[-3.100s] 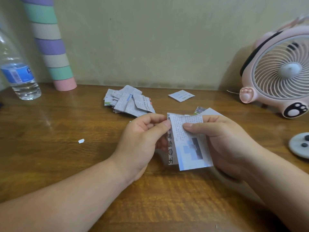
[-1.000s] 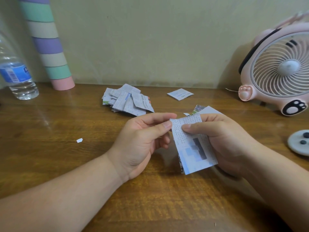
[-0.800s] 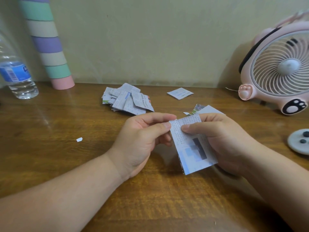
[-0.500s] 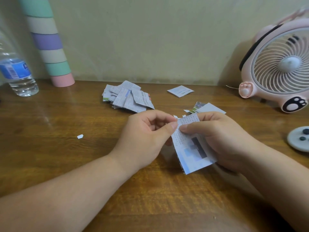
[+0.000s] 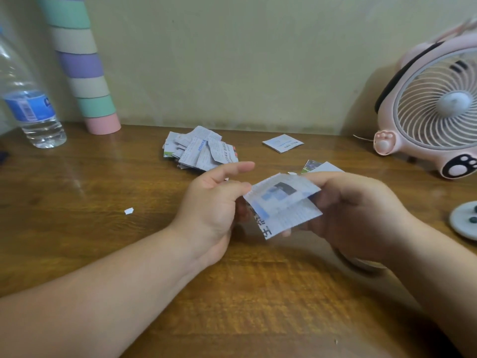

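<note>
A printed newspaper piece [image 5: 282, 205] is held between both hands above the wooden table [image 5: 77, 228], turned sideways and bent over on itself. My left hand [image 5: 214, 205] pinches its left edge with the thumb, while the index finger points out straight. My right hand [image 5: 356, 213] holds the right side, fingers curled behind and under the paper. A heap of torn newspaper pieces [image 5: 200, 151] lies behind my left hand.
A folded paper square [image 5: 282, 143] lies near the wall; more scraps [image 5: 318, 166] show behind my right hand. A tiny white scrap [image 5: 128, 210] is at the left. Water bottle [image 5: 28, 99], striped tube [image 5: 85, 73], pink fan [image 5: 433, 109] and a round grey object [image 5: 464, 220] ring the table.
The paper has turned from hanging upright to lying sideways and folded over. My left index finger has lifted off and straightened.
</note>
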`<action>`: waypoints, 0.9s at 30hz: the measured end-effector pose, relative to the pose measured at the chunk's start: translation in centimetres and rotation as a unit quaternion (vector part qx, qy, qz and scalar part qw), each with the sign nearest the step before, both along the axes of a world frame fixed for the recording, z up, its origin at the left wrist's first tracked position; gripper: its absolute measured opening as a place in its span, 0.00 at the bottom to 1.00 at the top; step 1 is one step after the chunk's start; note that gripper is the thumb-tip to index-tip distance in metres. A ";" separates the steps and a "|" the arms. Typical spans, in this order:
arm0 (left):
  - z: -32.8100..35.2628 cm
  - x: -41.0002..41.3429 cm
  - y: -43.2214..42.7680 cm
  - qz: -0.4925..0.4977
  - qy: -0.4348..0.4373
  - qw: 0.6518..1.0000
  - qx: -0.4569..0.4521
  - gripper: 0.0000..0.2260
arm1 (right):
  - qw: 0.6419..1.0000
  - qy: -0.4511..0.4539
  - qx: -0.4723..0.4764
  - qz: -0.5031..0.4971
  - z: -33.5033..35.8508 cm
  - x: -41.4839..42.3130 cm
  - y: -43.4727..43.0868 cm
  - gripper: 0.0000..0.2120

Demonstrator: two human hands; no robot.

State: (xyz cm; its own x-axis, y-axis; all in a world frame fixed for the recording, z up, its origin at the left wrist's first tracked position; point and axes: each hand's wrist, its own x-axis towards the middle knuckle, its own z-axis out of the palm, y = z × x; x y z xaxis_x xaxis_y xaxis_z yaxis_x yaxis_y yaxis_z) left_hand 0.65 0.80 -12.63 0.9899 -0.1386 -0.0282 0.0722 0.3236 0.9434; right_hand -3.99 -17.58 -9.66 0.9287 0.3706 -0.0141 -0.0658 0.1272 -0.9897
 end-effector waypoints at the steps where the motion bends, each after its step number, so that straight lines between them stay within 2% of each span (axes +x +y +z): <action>1: 0.0 0.0 0.0 -0.001 0.011 1.000 -0.002 0.15 | 0.999 -0.025 -0.019 0.027 0.0 0.0 -0.3 0.28; 2: 0.0 0.1 -0.1 -0.005 0.015 1.000 0.001 0.14 | 0.997 -0.053 -0.043 0.046 0.0 -0.1 -0.5 0.30; 4: -0.1 0.0 -0.2 -0.012 0.017 1.000 0.009 0.14 | 0.977 -0.162 -0.137 0.031 0.0 -0.5 -1.1 0.27; 5: -0.1 0.0 -0.2 -0.017 0.019 1.000 0.009 0.14 | 0.950 -0.228 -0.212 0.001 -0.1 -0.6 -1.4 0.25; 7: -0.1 -0.1 -0.3 -0.039 0.023 0.999 0.009 0.11 | 0.867 -0.345 -0.354 -0.060 -0.3 -0.4 -1.7 0.22; 8: -0.2 -0.1 -0.2 -0.047 0.025 0.998 0.014 0.10 | 0.833 -0.381 -0.392 -0.079 -0.4 -0.3 -1.6 0.21; 10: -0.3 -0.1 -0.1 -0.054 0.031 0.998 0.026 0.10 | 0.803 -0.426 -0.403 -0.107 -0.4 0.1 -1.4 0.16; 12: -0.4 -0.1 -0.1 -0.056 0.039 0.997 0.032 0.10 | 0.793 -0.441 -0.398 -0.135 -0.3 0.2 -1.2 0.12; 14: -0.4 -0.2 -0.3 -0.058 0.044 0.997 0.034 0.10 | 0.796 -0.430 -0.397 -0.154 -0.2 0.1 -0.9 0.09; 18: -0.3 -0.2 -0.4 -0.074 0.053 0.995 0.031 0.11 | 0.866 -0.351 -0.319 -0.161 -0.3 -0.5 0.4 0.05; 22: 0.2 -0.7 -0.3 -0.085 0.064 0.994 -0.004 0.13 | 0.892 -0.299 -0.279 -0.190 0.3 -0.7 0.8 0.04; 25: -0.3 -0.8 -0.2 -0.088 0.007 0.996 -0.009 0.16 | 0.929 -0.235 -0.184 -0.220 0.7 -0.8 0.6 0.05; 27: -0.7 -1.0 0.0 -0.103 -0.063 0.992 0.046 0.16 | 0.933 -0.202 -0.176 -0.241 0.6 -0.6 0.4 0.04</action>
